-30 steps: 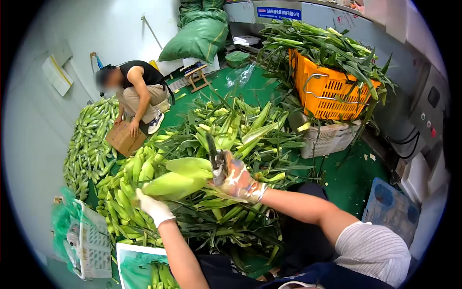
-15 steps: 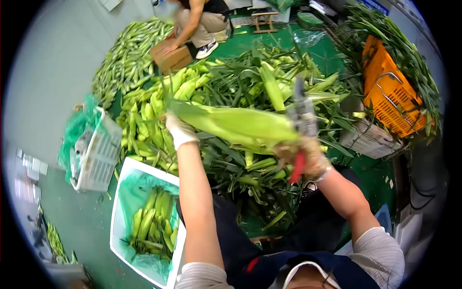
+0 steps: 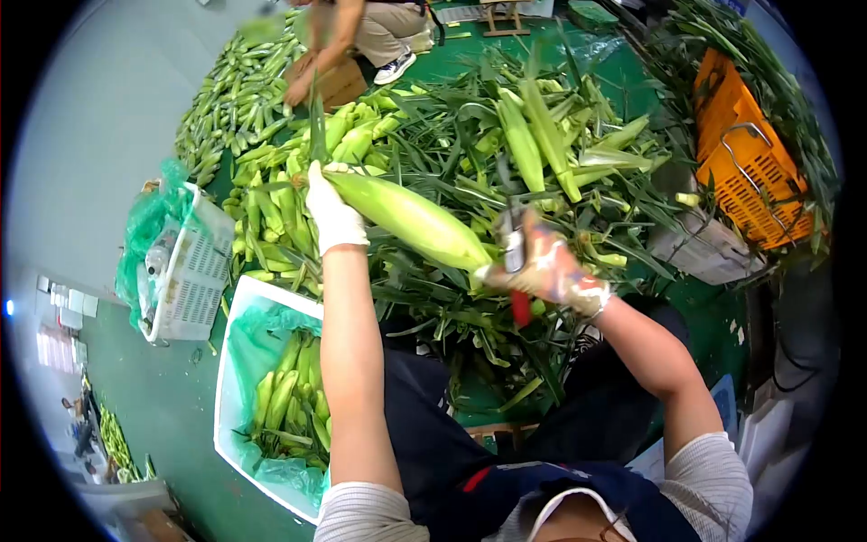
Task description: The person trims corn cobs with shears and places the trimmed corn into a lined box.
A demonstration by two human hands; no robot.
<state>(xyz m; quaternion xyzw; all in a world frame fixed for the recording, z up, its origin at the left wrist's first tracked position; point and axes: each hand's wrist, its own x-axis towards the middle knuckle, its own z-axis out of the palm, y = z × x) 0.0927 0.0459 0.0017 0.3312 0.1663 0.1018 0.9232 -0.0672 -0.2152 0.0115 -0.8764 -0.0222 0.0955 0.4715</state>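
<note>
My left hand (image 3: 332,210), in a white glove, is closed around the upper left end of a green ear of corn (image 3: 411,219) in its husk. The ear slants down to the right, above a heap of cut leaves. Near its lower end is my right hand (image 3: 553,264), in a stained glove and blurred by motion. It grips pruning shears (image 3: 517,246) with a red handle, and its fingertips come close to or touch the ear's base. Whether the blades are parted is unclear. More husked ears (image 3: 287,203) lie beyond my left hand.
A white foam box (image 3: 237,361), lined with green plastic and holding ears, stands at my left. Behind it is a white basket (image 3: 194,262). An orange crate (image 3: 754,172) with leaves stands at right. A co-worker crouches by a cardboard box (image 3: 341,83) beside a corn pile (image 3: 239,99).
The ear has tilted, its right end now lower. My right hand has turned the shears from upright towards the ear's base. The co-worker's hand has moved down beside the cardboard box.
</note>
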